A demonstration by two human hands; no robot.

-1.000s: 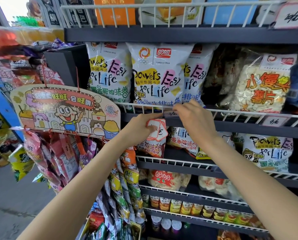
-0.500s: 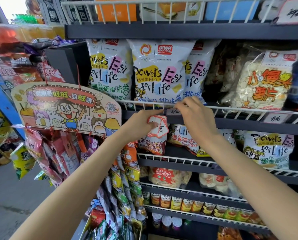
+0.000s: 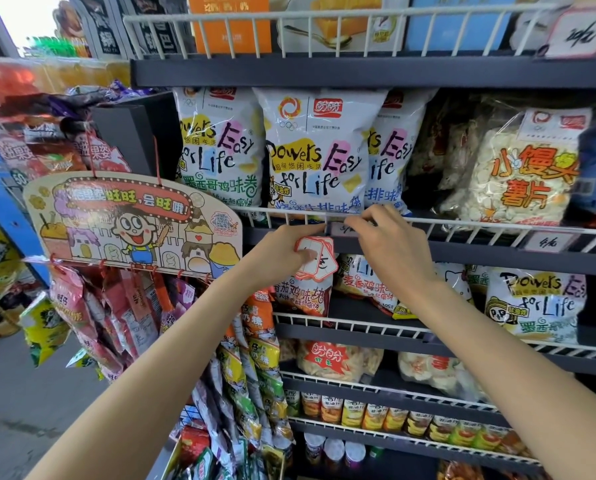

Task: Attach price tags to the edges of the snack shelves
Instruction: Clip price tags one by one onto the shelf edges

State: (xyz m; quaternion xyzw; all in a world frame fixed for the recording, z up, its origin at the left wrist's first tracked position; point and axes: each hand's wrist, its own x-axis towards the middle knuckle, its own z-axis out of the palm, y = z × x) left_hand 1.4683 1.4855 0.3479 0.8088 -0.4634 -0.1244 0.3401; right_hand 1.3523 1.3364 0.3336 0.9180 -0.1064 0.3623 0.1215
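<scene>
**Tag pinned at the rail, stack held below**

Both hands are raised to the second shelf (image 3: 497, 249). A small tag (image 3: 345, 229) is pinched by the right hand (image 3: 390, 244) against the white wire rail (image 3: 463, 225), its fingers (image 3: 367, 216) curled over the top wire; the tag is mostly hidden behind them, just under the middle chip bag. A stack of red-edged tags (image 3: 319, 259) is gripped in the left hand (image 3: 282, 252), thumb pressed on the top card, held just below the shelf edge and just beside the right hand. How many cards are in the stack cannot be told.

Two more tags are seen already mounted: one (image 3: 547, 242) on the same rail to the right, one (image 3: 582, 32) on the top rail at the upper right corner. Both are marked with handwriting.

On the second shelf, three white "Powers Easy for Life" bags (image 3: 314, 150) are lined up side by side, with one clear bag of pale chips (image 3: 518, 168) to their right. One more Powers bag (image 3: 535, 303) is stood on the shelf below. Five wire-fronted shelf levels are counted in view, the lowest filled with a row of small cups (image 3: 393, 419).

At the left, one cartoon card sign (image 3: 130, 225) is hung off the shelf end, with strips of snack packets (image 3: 116, 306) dangling beneath it.
</scene>
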